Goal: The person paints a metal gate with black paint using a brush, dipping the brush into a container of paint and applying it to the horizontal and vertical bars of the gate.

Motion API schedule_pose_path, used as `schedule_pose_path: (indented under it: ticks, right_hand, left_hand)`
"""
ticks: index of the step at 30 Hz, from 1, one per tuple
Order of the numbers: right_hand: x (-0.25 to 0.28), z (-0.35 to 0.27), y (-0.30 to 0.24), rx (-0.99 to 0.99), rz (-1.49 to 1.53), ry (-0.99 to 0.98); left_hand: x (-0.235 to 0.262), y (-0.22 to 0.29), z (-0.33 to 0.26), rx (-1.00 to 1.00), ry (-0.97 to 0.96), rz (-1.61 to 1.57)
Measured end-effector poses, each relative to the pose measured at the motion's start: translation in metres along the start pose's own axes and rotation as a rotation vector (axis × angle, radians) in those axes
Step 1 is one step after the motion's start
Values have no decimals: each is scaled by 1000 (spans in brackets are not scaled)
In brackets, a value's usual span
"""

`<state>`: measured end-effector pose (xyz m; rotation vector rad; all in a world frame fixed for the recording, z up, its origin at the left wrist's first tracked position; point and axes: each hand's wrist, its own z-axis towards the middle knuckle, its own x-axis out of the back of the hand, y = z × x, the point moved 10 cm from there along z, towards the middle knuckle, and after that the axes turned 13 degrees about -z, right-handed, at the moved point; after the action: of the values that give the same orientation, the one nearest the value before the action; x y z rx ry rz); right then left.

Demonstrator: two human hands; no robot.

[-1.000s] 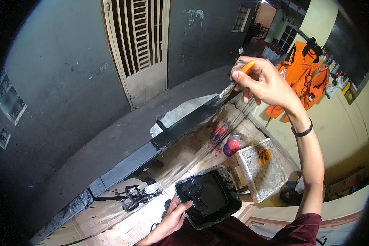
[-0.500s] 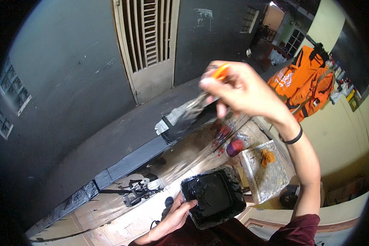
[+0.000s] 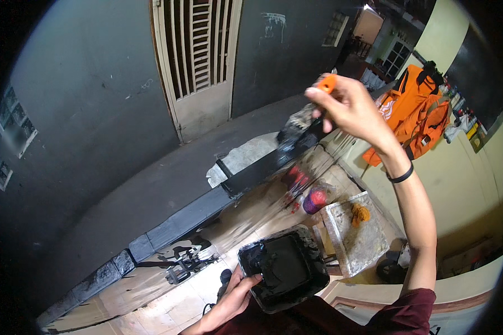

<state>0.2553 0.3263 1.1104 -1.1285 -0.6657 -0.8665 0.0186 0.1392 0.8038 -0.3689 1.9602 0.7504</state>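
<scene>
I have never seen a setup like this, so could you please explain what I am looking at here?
There is no machine here, only a person's two bare hands. The view comes from the left one of two wide fisheye cameras worn on the head, looking down, so straight edges bend toward the rim. The left hand holds a dark tub containing what looks like black paint. The right hand holds an orange-handled brush, its dark end down at a long, dark ledge. To the right of the tub, a stained pale board carries what seems to be a crumpled orange-yellow cloth. Orange garments hang farther right.
</scene>
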Motion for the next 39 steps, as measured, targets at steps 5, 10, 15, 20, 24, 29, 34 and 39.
schedule_pose_path:
  ticks: [5,10,15,20,24,29,34,39]
  right_hand:
    - [22,-15,-15,-23,-76,27]
    - [14,-25,1,-76,59,-85]
    - [53,-26,39,-35,-194,97]
    - [22,-33,-6,131,-84,9]
    - [22,-26,29,38,101,-20]
    - [57,-21,56,-91,17,79]
    - [30,-26,54,-31,80,111]
    - [53,-24,58,-70,11,295]
  left_hand:
    - [19,-5,2,2,87,-8]
    - [18,-7,7,-14,60,-3]
    - [15,-8,10,0,91,-17]
    - [10,-11,17,9,88,-24]
    - [11,-14,21,23,78,-16]
    - [12,-15,23,10,79,-19]
    - [10,-15,21,42,115,-19]
    - [12,-14,26,26,105,-2]
